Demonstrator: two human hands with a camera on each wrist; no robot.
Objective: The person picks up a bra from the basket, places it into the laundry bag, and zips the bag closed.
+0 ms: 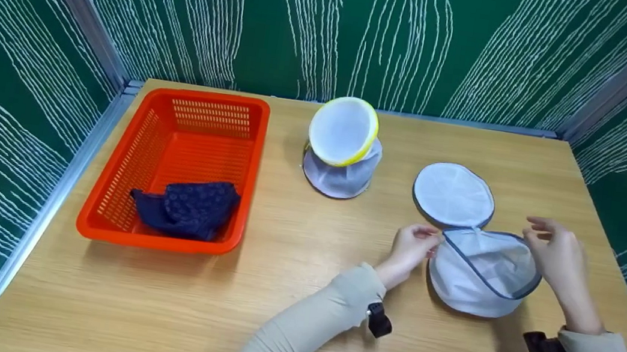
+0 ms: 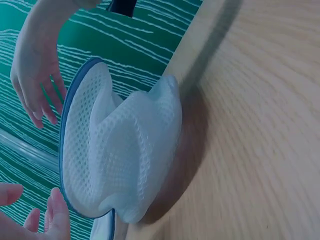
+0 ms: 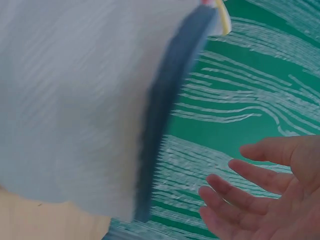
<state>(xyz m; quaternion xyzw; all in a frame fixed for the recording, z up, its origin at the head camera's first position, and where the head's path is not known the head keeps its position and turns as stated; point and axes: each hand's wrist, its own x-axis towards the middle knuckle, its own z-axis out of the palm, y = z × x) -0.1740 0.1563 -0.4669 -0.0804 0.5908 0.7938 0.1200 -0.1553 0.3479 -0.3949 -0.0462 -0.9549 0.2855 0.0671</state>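
Observation:
A white mesh laundry bag [image 1: 472, 282] with a dark zipper edge stands on the table, its round lid [image 1: 454, 193] folded back behind it. At the bag's left rim, my left hand [image 1: 411, 251] has its fingertips right at the dark edge; in the left wrist view its fingers [image 2: 59, 212] and thumb are apart. On the other side, my right hand [image 1: 562, 257] hovers by the right rim. The right wrist view shows its fingers [image 3: 235, 192] loosely spread with nothing between them. Inside the bag, only mesh shows.
An orange basket [image 1: 159, 242] at the left holds a dark blue lacy cloth item [image 1: 194, 209]. Toward the back middle stands another white mesh bag [image 1: 343, 179], with a yellow-rimmed white mesh piece [image 1: 344, 130] upright over it. Green walls border the table [image 1: 306, 320].

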